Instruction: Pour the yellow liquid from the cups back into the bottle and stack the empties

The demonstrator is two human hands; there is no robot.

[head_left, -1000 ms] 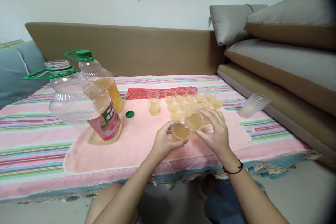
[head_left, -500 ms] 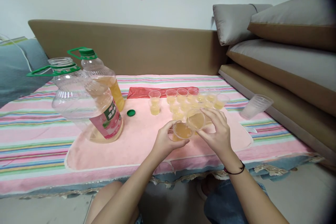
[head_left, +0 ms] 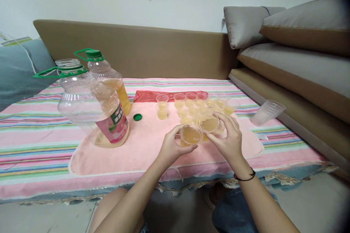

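Left-hand cup (head_left: 191, 135) and right-hand cup (head_left: 209, 123), both clear, thin-looking plastic with pale yellow drink inside, sit in your grip over the near part of the pink mat (head_left: 109, 160). Your left hand (head_left: 175, 143) wraps its cup from the side, thumb along the near wall; your right hand (head_left: 231, 136) pinches the other between thumb and fingers, close to the rim, and that cup looks tilted. From above the rims overlap, but you cannot tell whether they touch.

Expect both to be light, with the drink making up most of the weight. Such walls probably flex under a hard squeeze and could push liquid over the lip, so press gently. Just below the rim, where the lip stiffens the wall, is likely your surest hold; any wetness would make the plastic slippery.

Filled cups (head_left: 190, 100) crowd the mat's far right part, so a bumped one could tip easily. Nested cups (head_left: 268, 112) lean just off its right edge; together they should feel stiffer than a single cup.
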